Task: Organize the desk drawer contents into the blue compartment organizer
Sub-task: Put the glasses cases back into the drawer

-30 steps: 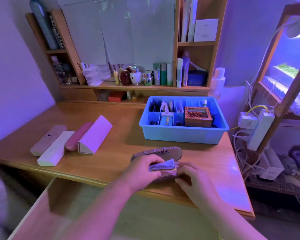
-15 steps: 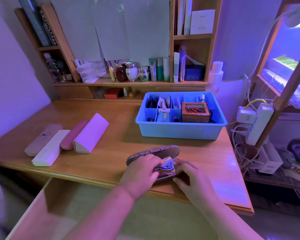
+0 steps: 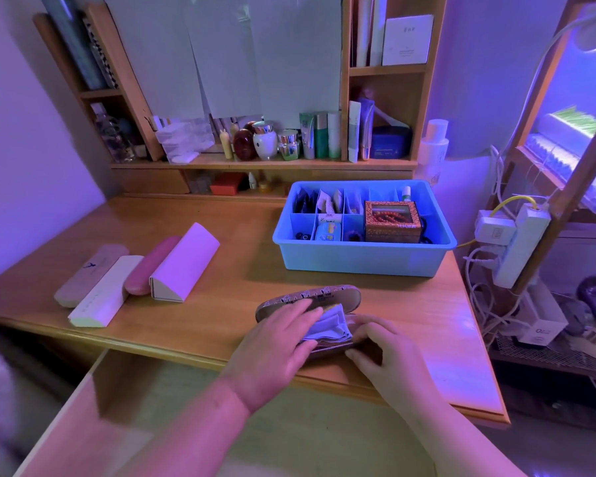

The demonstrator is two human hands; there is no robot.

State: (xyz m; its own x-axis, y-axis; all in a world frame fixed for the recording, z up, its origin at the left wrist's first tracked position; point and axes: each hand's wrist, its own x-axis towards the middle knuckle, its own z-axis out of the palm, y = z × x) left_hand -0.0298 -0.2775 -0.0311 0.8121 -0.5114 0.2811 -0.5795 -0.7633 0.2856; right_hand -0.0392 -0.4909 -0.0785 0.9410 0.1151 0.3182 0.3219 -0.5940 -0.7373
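Since 0.5 s ago, left hand (image 3: 276, 342) has flattened, fingers straight, onto the cloth (image 3: 329, 326); right hand (image 3: 382, 349) pinches the open glasses case (image 3: 310, 299), lying left-right at lower centre.

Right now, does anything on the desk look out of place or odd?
Yes: a folded cloth sticks out of the open patterned glasses case near the desk's front edge, under both hands. Nothing looks spilled or damaged.
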